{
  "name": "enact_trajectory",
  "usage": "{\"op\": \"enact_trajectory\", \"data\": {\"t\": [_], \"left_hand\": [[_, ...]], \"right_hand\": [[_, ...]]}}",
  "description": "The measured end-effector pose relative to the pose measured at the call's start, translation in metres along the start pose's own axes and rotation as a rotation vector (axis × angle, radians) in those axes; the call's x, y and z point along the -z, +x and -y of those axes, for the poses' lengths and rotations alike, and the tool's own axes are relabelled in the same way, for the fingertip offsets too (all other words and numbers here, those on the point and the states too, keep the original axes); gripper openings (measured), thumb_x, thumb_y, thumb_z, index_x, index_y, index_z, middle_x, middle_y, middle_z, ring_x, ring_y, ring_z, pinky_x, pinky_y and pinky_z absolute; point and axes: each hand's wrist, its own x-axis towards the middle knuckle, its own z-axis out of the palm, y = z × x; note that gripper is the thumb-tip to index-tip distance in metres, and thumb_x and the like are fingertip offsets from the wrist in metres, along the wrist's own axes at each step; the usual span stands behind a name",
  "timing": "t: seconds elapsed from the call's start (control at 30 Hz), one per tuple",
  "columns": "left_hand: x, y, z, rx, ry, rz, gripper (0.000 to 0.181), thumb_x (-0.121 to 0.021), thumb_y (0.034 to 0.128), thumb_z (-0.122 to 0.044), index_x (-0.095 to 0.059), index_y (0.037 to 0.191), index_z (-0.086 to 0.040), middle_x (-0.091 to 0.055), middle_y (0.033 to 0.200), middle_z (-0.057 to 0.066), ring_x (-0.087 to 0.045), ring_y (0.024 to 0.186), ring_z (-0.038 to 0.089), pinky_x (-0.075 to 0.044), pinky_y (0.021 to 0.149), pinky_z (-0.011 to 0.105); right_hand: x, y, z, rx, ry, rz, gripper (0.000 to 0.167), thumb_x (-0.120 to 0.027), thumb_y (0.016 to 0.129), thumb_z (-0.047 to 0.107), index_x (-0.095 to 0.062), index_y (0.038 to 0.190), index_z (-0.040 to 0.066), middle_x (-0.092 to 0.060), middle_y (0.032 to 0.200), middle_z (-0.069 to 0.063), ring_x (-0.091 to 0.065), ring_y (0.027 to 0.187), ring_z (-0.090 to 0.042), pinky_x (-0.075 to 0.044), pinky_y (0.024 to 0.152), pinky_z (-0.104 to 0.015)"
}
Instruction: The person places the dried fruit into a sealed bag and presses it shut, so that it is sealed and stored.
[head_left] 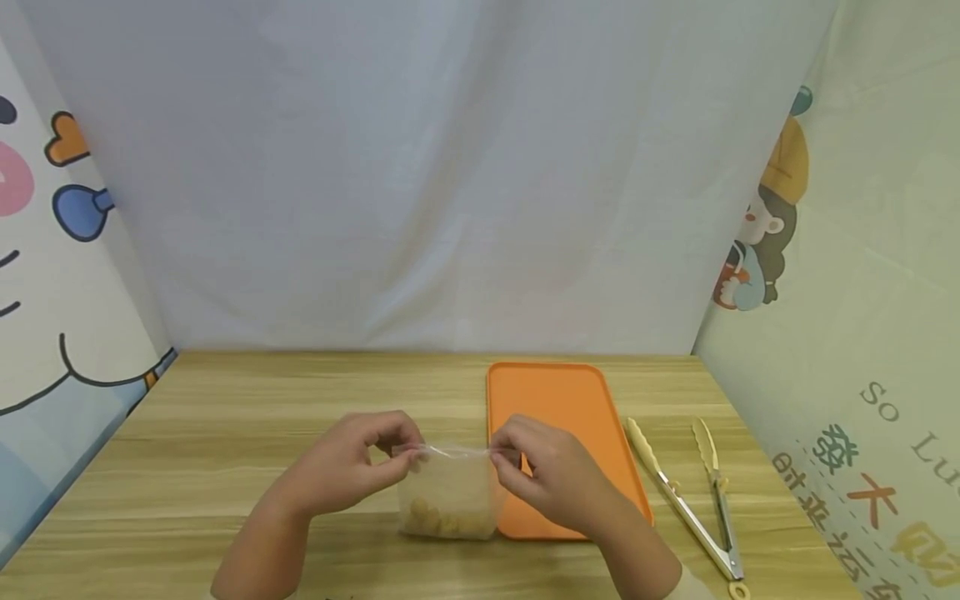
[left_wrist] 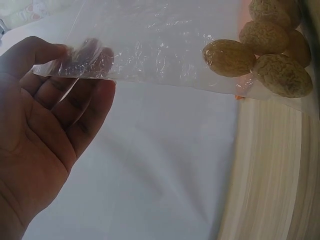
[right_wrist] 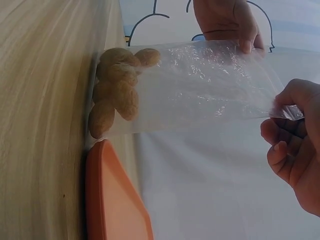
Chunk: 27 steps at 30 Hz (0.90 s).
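A clear plastic bag [head_left: 453, 487] stands upright on the table, its top edge stretched between both hands. Several brown, wrinkled, oval dried fruits [left_wrist: 283, 75] lie at the bottom of the bag; their exact kind is hard to tell. My left hand [head_left: 352, 462] pinches the left top corner between thumb and fingers. At the right top corner, my right hand [head_left: 551, 475] pinches the plastic the same way. In the right wrist view the fruits [right_wrist: 117, 82] are heaped along the bag's base, close to the orange tray [right_wrist: 125, 200].
The orange tray [head_left: 555, 408] lies flat just right of the bag, partly behind the right hand. Farther right, metal tongs [head_left: 693, 517] with cream tips lie spread on the wooden table [head_left: 225, 417]. A pale curtain [head_left: 420, 183] hangs along the table's back edge.
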Motion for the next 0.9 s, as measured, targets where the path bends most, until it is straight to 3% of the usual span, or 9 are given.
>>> {"op": "enact_trajectory", "data": {"t": [0.37,0.9], "left_hand": [[-0.0017,-0.0001,0.003,-0.009,-0.034,0.014,0.009,-0.064,0.0936,-0.007,-0.066,0.095,-0.015,-0.068,0.085,-0.002,-0.062,0.077,0.007,-0.054,0.071,0.027],[-0.0065,0.0023,-0.0013,-0.002,-0.016,0.013,0.009,-0.063,0.0946,-0.009,-0.065,0.093,-0.017,-0.068,0.083,-0.006,-0.062,0.078,0.006,-0.054,0.074,0.027]], "right_hand": [[0.0006,0.0017,0.0013,0.03,0.003,-0.034,0.016,-0.061,0.09,0.004,-0.057,0.091,0.019,-0.053,0.077,0.011,-0.045,0.065,0.001,-0.035,0.056,-0.006],[0.0003,0.0011,0.0014,0.014,0.017,-0.018,0.01,-0.061,0.093,0.008,-0.06,0.094,0.018,-0.054,0.081,0.011,-0.047,0.067,0.002,-0.039,0.057,-0.007]]}}
